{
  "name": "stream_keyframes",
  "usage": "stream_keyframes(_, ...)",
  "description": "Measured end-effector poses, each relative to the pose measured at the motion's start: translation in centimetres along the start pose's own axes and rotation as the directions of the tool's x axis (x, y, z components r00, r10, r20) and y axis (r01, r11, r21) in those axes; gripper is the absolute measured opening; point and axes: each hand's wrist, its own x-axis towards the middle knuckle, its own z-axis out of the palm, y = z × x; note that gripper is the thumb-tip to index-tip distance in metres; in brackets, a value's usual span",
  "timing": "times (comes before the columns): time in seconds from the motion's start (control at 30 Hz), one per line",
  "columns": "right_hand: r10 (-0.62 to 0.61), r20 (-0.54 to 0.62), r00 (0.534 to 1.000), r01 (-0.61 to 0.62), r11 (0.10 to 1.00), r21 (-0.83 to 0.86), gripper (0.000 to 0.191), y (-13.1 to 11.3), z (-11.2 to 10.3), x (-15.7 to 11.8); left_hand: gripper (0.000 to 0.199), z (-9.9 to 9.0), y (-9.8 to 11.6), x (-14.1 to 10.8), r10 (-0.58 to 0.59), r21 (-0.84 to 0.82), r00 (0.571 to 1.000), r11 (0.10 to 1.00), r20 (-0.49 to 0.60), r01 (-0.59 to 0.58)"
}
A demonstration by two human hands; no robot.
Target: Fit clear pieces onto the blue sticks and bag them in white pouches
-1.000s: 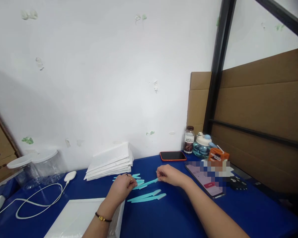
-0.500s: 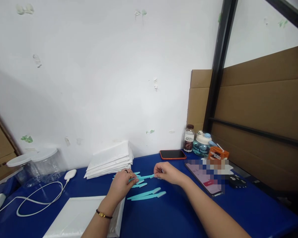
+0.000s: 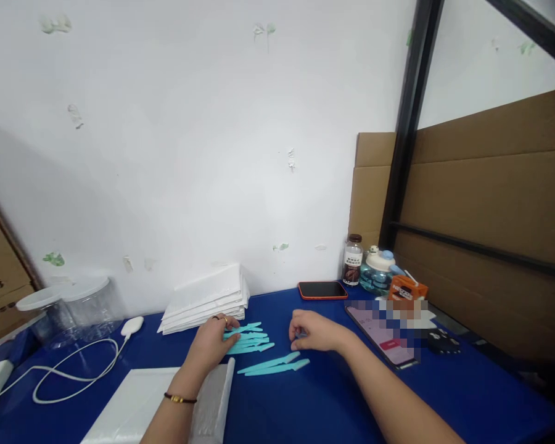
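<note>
Several teal eyebrow razors [image 3: 254,339] lie side by side in a row on the blue table. My left hand [image 3: 215,338] rests over their handle ends, thumb and fingers apart on either side of some handles; part of the razors is hidden beneath it. Two more teal razors [image 3: 277,365] lie nearer to me, slightly apart from that row. To the right of the row, my right hand [image 3: 315,330] hovers with its fingers loosely curled and nothing visible in them. Under my left forearm is a flat white package [image 3: 134,394].
Behind my left hand stands a stack of white packets [image 3: 203,299]. A white cable [image 3: 74,357] and clear lidded jars [image 3: 90,311] are at left. At right are an orange-edged phone [image 3: 322,290], a larger phone [image 3: 379,333], a brown-capped bottle [image 3: 352,262] and a blue-white bottle [image 3: 377,271].
The razor that both hands held between them now lies with the row. My left hand has moved left and its pinch has opened. My right hand has let go and stays curled nearby.
</note>
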Motion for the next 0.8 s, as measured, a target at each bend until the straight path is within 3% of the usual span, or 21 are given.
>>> stream_keyframes(0.13, -0.014, 0.112, 0.994, 0.027, 0.993, -0.117, 0.018, -0.7, 1.1, 0.4, 0.027, 0.8, 2.3, -0.5, 0.155, -0.096, 0.980, 0.985, 0.122, -0.144)
stream_keyframes(0.3, 0.018, 0.045, 0.999, -0.014, 0.995, -0.094, 0.012, -1.1, 1.1, 0.5, 0.025, 1.7, 3.9, -0.6, 0.246, -0.074, 0.946, 0.969, 0.212, -0.235)
stream_keyframes(0.57, 0.071, -0.047, 0.996, -0.068, 0.995, 0.069, 0.008, -0.5, -0.4, 0.0, 0.024, 0.0, 3.0, -0.1, 0.179, 0.069, 0.979, 0.980, 0.095, -0.186)
stream_keyframes(0.67, 0.126, -0.097, 0.987, -0.105, 0.974, 0.200, 0.010, -0.1, -0.7, -0.1, 0.025, -0.7, 2.3, -0.1, 0.137, 0.046, 0.989, 0.989, 0.063, -0.140)
stream_keyframes(0.8, 0.107, -0.096, 0.990, -0.069, 0.937, 0.342, 0.024, -1.3, 0.3, 0.4, 0.024, -0.4, 3.0, -0.2, 0.194, 0.000, 0.980, 0.981, 0.052, -0.195)
